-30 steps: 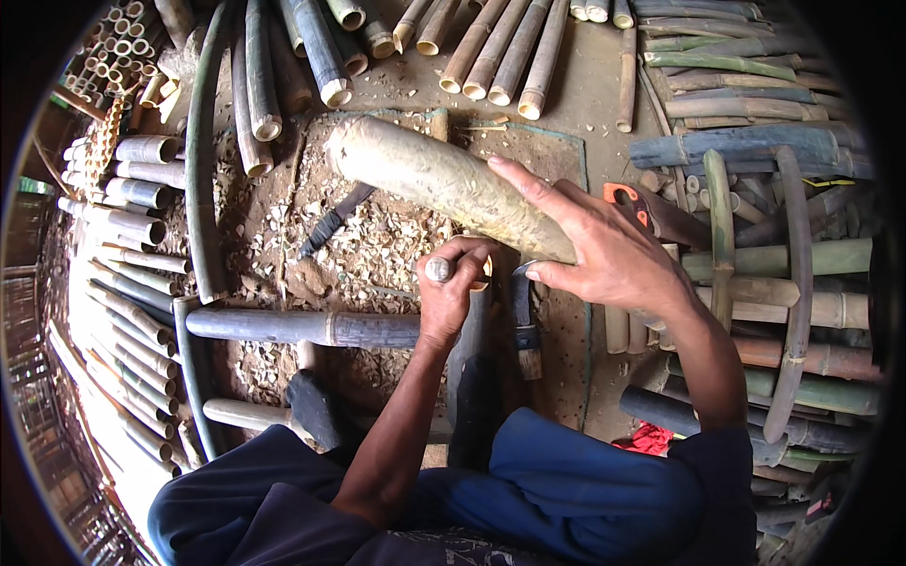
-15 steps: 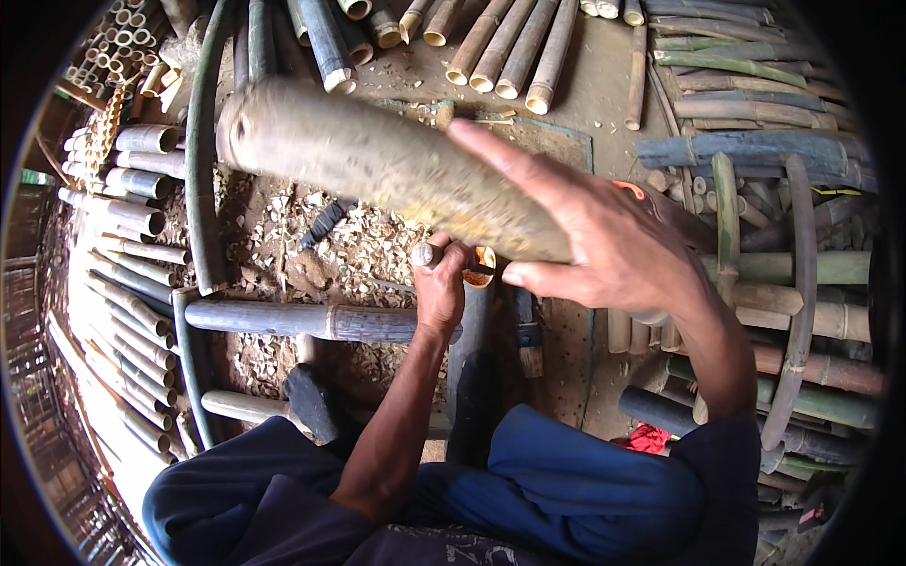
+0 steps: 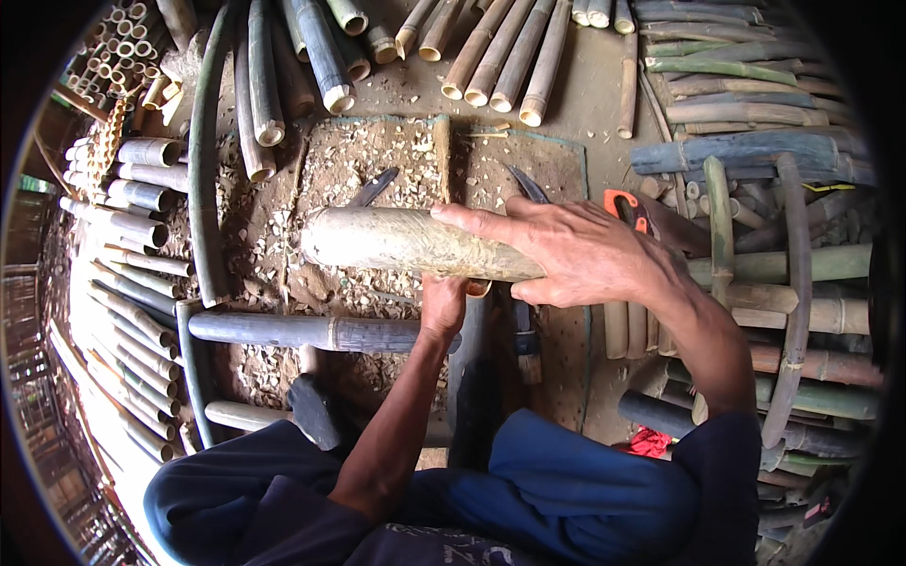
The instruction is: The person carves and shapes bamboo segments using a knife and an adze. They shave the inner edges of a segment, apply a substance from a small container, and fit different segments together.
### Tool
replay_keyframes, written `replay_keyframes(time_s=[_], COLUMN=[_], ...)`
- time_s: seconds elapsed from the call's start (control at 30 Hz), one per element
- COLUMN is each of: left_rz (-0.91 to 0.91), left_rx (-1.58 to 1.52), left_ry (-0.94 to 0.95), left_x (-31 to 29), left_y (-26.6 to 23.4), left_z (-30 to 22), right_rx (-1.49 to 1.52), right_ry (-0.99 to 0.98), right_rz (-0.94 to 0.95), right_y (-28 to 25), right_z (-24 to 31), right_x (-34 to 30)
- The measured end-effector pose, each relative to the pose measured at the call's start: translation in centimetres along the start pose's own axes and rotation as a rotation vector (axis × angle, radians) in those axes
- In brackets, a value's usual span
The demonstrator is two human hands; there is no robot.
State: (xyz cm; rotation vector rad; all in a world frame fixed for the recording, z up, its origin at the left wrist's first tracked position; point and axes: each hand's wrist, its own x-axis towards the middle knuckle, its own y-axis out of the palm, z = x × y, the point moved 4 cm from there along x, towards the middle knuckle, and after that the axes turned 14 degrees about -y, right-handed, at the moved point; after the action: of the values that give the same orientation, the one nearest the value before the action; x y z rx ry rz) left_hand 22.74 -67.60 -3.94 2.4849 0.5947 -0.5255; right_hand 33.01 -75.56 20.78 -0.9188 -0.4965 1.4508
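1. Left: cut bamboo poles [image 3: 127, 354] lie in a row.
2. Left of centre: a thick pale wooden club [image 3: 377, 241] spans crosswise; a dark blade [image 3: 379, 185] shows on its far side.
3. Centre: the left hand [image 3: 444, 302], apart from the other, sits just left of an open-ended bamboo tube [image 3: 468, 330]; the club hides its fingers, so I cannot tell its grip.
4. Right: the right hand [image 3: 580, 253] clamps the club's right end.
5. Beyond it: an orange-handled saw [image 3: 642, 209].

A long, curved dark-green bamboo pole [image 3: 203, 170] lies left of scattered pale chips [image 3: 377, 141]. Beyond them, hollow tan bamboo tubes [image 3: 545, 66] fan out. At right, a crumpled bright-red cloth [image 3: 649, 441] sits near stacked green, brown and grey bamboo lengths [image 3: 835, 314].
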Motion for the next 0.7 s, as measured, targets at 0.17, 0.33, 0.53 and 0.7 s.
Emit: replay_keyframes(time_s=[0.17,0.33,0.53,0.7], left_rz=[0.075,0.127,0.063,-0.052], left_rx=[0.036,0.186,0.248,-0.611], left_ry=[-0.075,0.034,-0.155,0.219], left_x=[-0.4,-1.0,1.1,2.7], left_y=[0.8,1.9,1.2,-2.1], left_z=[-1.7,-2.2,-0.8,-4.6], right_rx=[-0.101,0.127,0.043,0.175], right_ry=[0.09,-0.016,0.106,0.158], right_rz=[0.027,-0.172,0.008,-0.17], right_y=[-1.8,0.4,1.3,0.0], right_z=[1.0,0.5,0.3,0.9], right_x=[-0.4,-1.9,-2.2,-3.4])
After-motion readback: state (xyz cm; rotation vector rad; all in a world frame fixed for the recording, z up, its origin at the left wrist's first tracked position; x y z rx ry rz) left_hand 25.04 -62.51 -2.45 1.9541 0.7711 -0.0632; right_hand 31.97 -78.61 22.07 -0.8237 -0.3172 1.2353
